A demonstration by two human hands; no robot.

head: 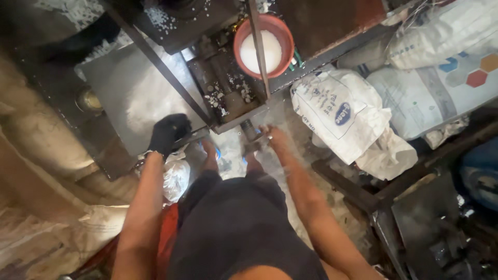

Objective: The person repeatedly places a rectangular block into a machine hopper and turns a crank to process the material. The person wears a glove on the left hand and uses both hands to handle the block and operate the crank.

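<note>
Looking straight down here at a person standing tight against a grimy metal machine. The left hand is in a black glove and rests on the edge of a dark flat metal plate that's dusted with white powder. Its grip looks curled over that edge, fingers closed down on the metal.

The right hand is bare and sits at the front lower corner of the machine, just beside a small dark cylindrical part sticking out there. It's motion-blurred, so I can't tell whether that grip is closed on the part or only touching it.

Further back on the machine there's 1 red bucket full of white granules, with a thin metal bar crossing over it. Loose white bits are scattered around the machine top.

Off to the right, a few white woven sacks are piled against each other on the floor, with a big one with coloured hexagons behind. A crumpled clear plastic bag sits near the left wrist, by the person's legs.
</note>
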